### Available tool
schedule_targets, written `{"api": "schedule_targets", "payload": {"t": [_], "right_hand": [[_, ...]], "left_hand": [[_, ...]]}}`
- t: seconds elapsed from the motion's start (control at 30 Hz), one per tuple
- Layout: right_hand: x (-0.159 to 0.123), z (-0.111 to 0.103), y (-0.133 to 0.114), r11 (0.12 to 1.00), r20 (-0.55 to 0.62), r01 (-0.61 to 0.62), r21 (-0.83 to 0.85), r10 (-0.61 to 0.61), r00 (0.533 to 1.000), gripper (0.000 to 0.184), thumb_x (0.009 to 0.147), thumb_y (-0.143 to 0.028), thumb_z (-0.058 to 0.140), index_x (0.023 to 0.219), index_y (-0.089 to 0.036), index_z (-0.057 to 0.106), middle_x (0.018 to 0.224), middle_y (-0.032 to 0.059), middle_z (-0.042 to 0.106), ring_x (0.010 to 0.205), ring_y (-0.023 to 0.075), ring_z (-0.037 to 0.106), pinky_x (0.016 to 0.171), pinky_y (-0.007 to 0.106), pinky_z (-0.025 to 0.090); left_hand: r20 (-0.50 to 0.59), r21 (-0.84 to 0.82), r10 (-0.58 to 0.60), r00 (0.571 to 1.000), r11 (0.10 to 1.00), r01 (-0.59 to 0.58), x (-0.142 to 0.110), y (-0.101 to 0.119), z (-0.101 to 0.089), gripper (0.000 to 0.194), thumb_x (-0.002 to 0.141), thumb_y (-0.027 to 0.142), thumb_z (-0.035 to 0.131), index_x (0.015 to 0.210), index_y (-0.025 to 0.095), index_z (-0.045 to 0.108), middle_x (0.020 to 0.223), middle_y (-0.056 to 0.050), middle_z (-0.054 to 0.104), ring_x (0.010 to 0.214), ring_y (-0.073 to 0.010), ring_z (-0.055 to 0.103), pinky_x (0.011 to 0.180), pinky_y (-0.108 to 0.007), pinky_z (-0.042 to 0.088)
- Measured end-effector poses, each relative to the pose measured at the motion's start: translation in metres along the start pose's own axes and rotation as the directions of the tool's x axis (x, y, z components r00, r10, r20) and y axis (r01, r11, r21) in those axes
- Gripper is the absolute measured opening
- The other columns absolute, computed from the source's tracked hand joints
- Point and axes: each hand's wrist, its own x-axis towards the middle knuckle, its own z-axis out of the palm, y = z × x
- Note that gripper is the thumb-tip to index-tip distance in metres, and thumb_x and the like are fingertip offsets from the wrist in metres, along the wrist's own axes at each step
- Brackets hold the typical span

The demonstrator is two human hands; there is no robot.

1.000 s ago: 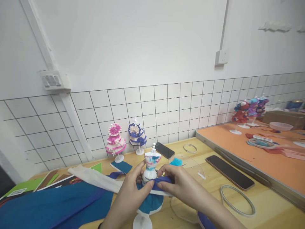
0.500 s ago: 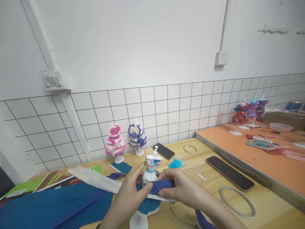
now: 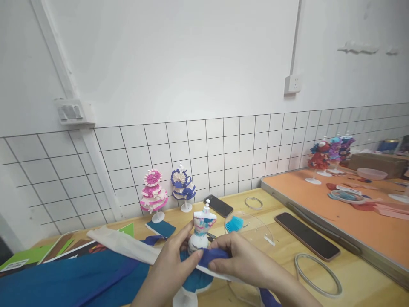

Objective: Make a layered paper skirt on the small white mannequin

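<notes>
A small white dress form (image 3: 203, 226) with coloured patches on its torso stands upright on a round white base (image 3: 185, 297). A teal skirt layer (image 3: 198, 279) hangs around its lower part. My left hand (image 3: 174, 264) is closed around the form's waist from the left, its thumb pressing the end of a purple-blue strip with a white edge (image 3: 216, 256), which looks like crepe paper. From the right, my right hand (image 3: 234, 260) pinches the same strip between thumb and fingers against the front of the form. The strip's tail (image 3: 269, 297) hangs below my right wrist.
Two finished dress forms, one pink (image 3: 154, 194) and one blue (image 3: 183, 187), stand by the wall. Teal sheets (image 3: 64, 273) lie left. Two phones (image 3: 308, 235), tape rings (image 3: 318, 275) and a clear disc (image 3: 255, 226) lie right, beside a raised orange board (image 3: 326, 213).
The view has shifted slightly. Both hands stay at the form's waist, and my right hand has moved a little closer to my left with the strip.
</notes>
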Motion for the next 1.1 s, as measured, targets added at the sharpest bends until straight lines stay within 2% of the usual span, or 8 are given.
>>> {"api": "schedule_targets", "payload": {"t": [0.17,0.23,0.33,0.43,0.63,0.77,0.87,1.1], "right_hand": [[0.001,0.001,-0.001,1.0,-0.01,-0.001,-0.013,0.001,1.0,0.013,0.076,-0.023,0.055,0.075,-0.013,0.064,0.058,-0.005,0.039,0.053,0.0078,0.032,0.047,0.019,0.025],[0.003,0.003,-0.001,0.999,-0.054,0.009,-0.035,-0.011,0.998,0.016,0.078,-0.026,0.055,0.072,-0.013,0.063,0.057,-0.005,0.038,0.053,0.0078,0.032,0.047,0.019,0.024],[0.005,0.005,0.002,0.995,-0.149,0.008,-0.096,-0.022,0.989,0.016,0.078,-0.025,0.054,0.069,-0.013,0.062,0.057,-0.0039,0.042,0.054,0.0084,0.035,0.047,0.018,0.027],[0.005,0.006,0.003,0.993,-0.173,0.014,-0.121,-0.035,0.984,0.014,0.078,-0.022,0.053,0.073,-0.014,0.064,0.06,-0.0028,0.048,0.056,0.009,0.039,0.047,0.017,0.029],[0.004,0.003,0.002,0.992,-0.175,0.004,-0.123,-0.026,0.984,0.013,0.078,-0.021,0.053,0.075,-0.015,0.064,0.061,-0.0033,0.051,0.057,0.009,0.041,0.049,0.017,0.031],[0.006,0.004,0.002,0.986,-0.23,-0.015,-0.163,-0.023,0.973,0.008,0.074,-0.02,0.056,0.075,-0.015,0.063,0.064,-0.0024,0.056,0.06,0.0105,0.047,0.052,0.018,0.034],[0.006,0.005,0.004,0.984,-0.255,-0.032,-0.178,-0.014,0.967,0.009,0.073,-0.024,0.059,0.076,-0.016,0.062,0.067,-0.0017,0.059,0.062,0.0116,0.05,0.052,0.018,0.034],[0.003,0.005,0.006,0.975,-0.222,0.002,-0.224,-0.054,0.974,0.009,0.073,-0.024,0.06,0.077,-0.017,0.063,0.066,-0.0029,0.055,0.063,0.0113,0.049,0.052,0.018,0.032]], "left_hand": [[-0.004,-0.081,-0.003,1.0,0.997,0.002,0.001,-0.001,0.003,0.061,0.077,0.021,0.055,0.135,0.02,0.037,0.128,-0.007,0.055,0.112,-0.0242,0.053,0.096,-0.034,0.04],[-0.005,-0.13,-0.019,1.0,0.991,0.018,0.001,-0.002,0.005,0.061,0.079,0.021,0.053,0.136,0.018,0.035,0.13,-0.008,0.052,0.113,-0.0231,0.053,0.097,-0.033,0.04],[0.031,-0.176,-0.036,0.999,0.984,0.041,0.001,-0.003,0.008,0.06,0.081,0.022,0.05,0.138,0.017,0.031,0.125,-0.008,0.056,0.102,-0.0199,0.058,0.093,-0.03,0.044],[0.047,-0.183,-0.065,0.997,0.98,0.073,0.002,-0.003,0.009,0.06,0.081,0.023,0.051,0.137,0.015,0.032,0.116,-0.008,0.061,0.091,-0.0183,0.061,0.089,-0.03,0.046],[0.05,-0.275,-0.078,0.996,0.957,0.089,0.002,-0.003,0.011,0.062,0.08,0.023,0.053,0.137,0.015,0.029,0.124,-0.009,0.055,0.109,-0.0202,0.054,0.092,-0.028,0.043],[0.036,-0.219,-0.074,0.997,0.972,0.08,0.002,0.0,0.011,0.063,0.078,0.023,0.056,0.135,0.017,0.032,0.118,-0.009,0.058,0.105,-0.0205,0.057,0.092,-0.029,0.044],[0.007,-0.173,-0.116,0.993,0.978,0.115,0.003,0.004,0.012,0.066,0.076,0.024,0.058,0.135,0.014,0.031,0.115,-0.012,0.059,0.104,-0.0227,0.058,0.089,-0.031,0.046],[-0.04,-0.156,-0.14,0.989,0.979,0.132,0.002,0.004,0.013,0.066,0.072,0.023,0.059,0.133,0.014,0.036,0.122,-0.012,0.057,0.113,-0.0254,0.052,0.092,-0.031,0.045]]}}
